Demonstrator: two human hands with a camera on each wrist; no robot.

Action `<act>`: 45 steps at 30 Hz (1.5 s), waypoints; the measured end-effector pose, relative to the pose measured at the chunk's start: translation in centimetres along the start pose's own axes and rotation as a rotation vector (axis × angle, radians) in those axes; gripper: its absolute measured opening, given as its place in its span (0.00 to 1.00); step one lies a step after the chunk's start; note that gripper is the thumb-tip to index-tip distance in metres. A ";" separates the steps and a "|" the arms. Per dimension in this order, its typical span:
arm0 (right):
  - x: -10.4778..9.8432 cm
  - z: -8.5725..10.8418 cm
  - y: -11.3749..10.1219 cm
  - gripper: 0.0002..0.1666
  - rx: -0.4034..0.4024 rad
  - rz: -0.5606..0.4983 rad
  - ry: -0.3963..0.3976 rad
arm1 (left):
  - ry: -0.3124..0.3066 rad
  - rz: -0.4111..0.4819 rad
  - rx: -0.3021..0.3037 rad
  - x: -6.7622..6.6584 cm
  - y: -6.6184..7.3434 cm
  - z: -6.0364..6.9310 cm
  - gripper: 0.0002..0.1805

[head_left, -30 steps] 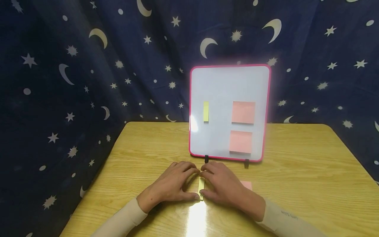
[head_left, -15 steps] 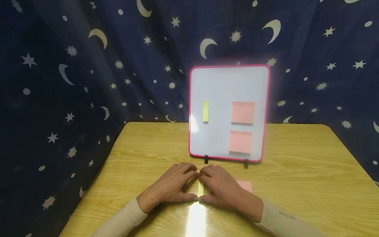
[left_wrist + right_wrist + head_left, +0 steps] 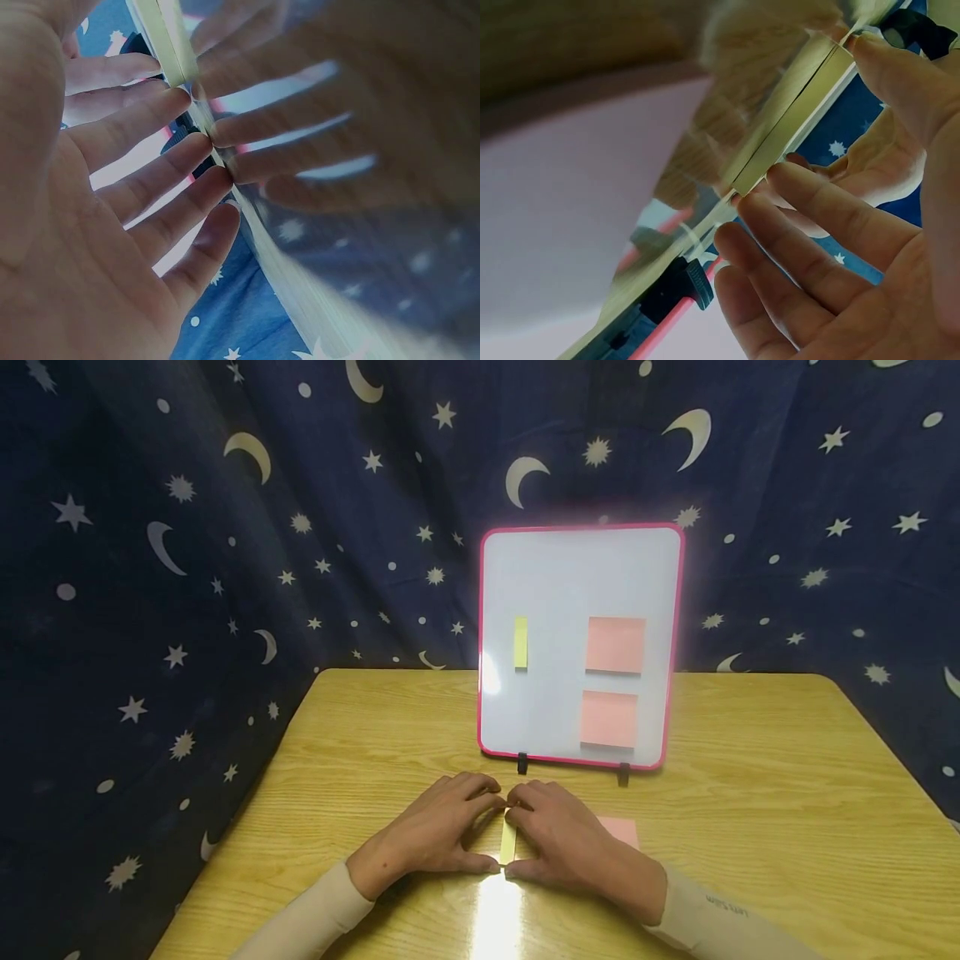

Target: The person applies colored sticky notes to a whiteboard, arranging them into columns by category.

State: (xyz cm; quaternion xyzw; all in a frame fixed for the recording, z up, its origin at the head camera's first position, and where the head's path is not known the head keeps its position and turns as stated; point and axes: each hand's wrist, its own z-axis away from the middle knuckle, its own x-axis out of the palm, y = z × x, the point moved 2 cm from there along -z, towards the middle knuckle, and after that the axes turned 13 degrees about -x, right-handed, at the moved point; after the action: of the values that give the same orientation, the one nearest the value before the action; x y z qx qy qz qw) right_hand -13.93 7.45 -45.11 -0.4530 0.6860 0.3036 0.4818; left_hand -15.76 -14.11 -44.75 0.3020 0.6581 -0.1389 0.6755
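A narrow pad of yellow sticky notes [image 3: 508, 838] lies on the table, its long side pointing away from me. Its thickness shows from the side in the right wrist view, as the pad edge [image 3: 789, 124]. My left hand [image 3: 442, 827] is at its left, index fingertip at the far end and thumb tip by the near end. Mirroring it, my right hand [image 3: 564, 835] has index and thumb at the same two ends. Remaining fingers are spread, tips down on the glossy tabletop, in the left wrist view's left hand [image 3: 127, 195] too. Neither hand lifts the pad.
Beyond my hands a pink-framed whiteboard [image 3: 555, 577] stands on black feet [image 3: 522, 763]. It carries a yellow strip note [image 3: 521, 642] and two pink square notes, the upper pink note [image 3: 615, 645] above the lower one. Another pink note [image 3: 619, 831] lies partly behind my right hand.
My right thumb has slid from the yellow pad's upper face to its near end, and the right hand has shifted slightly left and nearer. The left hand has barely moved.
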 end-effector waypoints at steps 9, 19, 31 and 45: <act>-0.2 -0.1 -0.3 0.28 0.031 0.002 -0.038 | 0.002 0.004 0.003 0.0 0.0 0.0 0.41; -0.2 -0.3 -0.5 0.10 -0.003 0.019 0.056 | 0.010 0.008 0.009 -0.1 0.0 0.1 0.41; 0.1 -0.5 -0.3 0.05 -0.011 0.039 0.099 | 0.007 0.014 0.007 -0.2 0.0 0.1 0.41; 0.1 -0.9 0.3 0.10 0.051 -0.032 0.102 | 0.017 0.002 0.023 0.0 0.0 0.1 0.41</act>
State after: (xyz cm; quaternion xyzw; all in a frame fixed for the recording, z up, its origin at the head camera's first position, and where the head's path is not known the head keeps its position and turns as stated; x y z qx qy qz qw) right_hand -14.54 6.80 -44.90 -0.4662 0.7098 0.2547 0.4625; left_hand -15.68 -14.19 -44.72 0.3116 0.6619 -0.1431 0.6665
